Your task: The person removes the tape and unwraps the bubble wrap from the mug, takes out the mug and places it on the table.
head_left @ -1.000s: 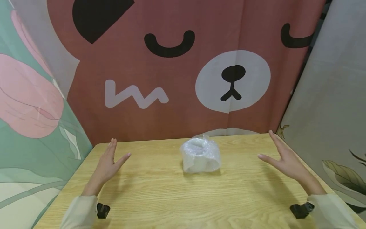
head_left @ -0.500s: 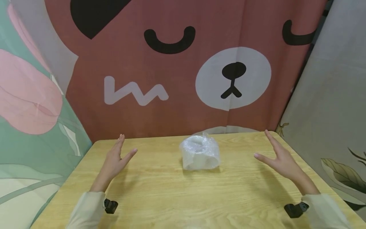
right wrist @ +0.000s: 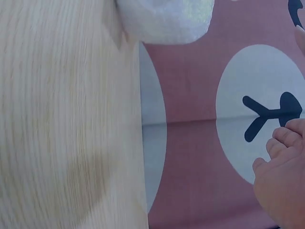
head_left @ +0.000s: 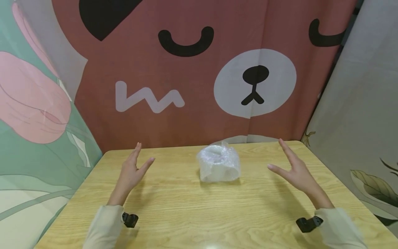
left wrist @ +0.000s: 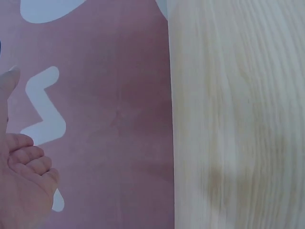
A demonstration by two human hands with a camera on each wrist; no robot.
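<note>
A bundle of clear bubble wrap [head_left: 219, 164] around something whitish sits toward the back of the wooden table, between my two hands. What the wrap contains is hard to make out. My left hand [head_left: 130, 173] is held over the table to its left, fingers straight and thumb apart, touching nothing. To its right my right hand [head_left: 295, 171] hovers in a like pose, also with nothing in it. The right wrist view shows the bundle [right wrist: 167, 19] at its top edge and my right hand [right wrist: 283, 176] at the lower right. In the left wrist view, part of my left hand [left wrist: 26, 181] shows at the left edge.
Behind the wooden table [head_left: 192, 214] hangs a reddish-brown curtain [head_left: 192, 128] with a cartoon bear face. A green floral cloth [head_left: 40, 166] flanks the left side and a grey leaf-patterned one [head_left: 357, 121] the right. Small black cameras [head_left: 130, 220] are worn on both wrists.
Both hands have moved inward, the left one rightward and the right one leftward, nearer the bundle. The bundle stays in its place on the table. The head view has tilted slightly.
</note>
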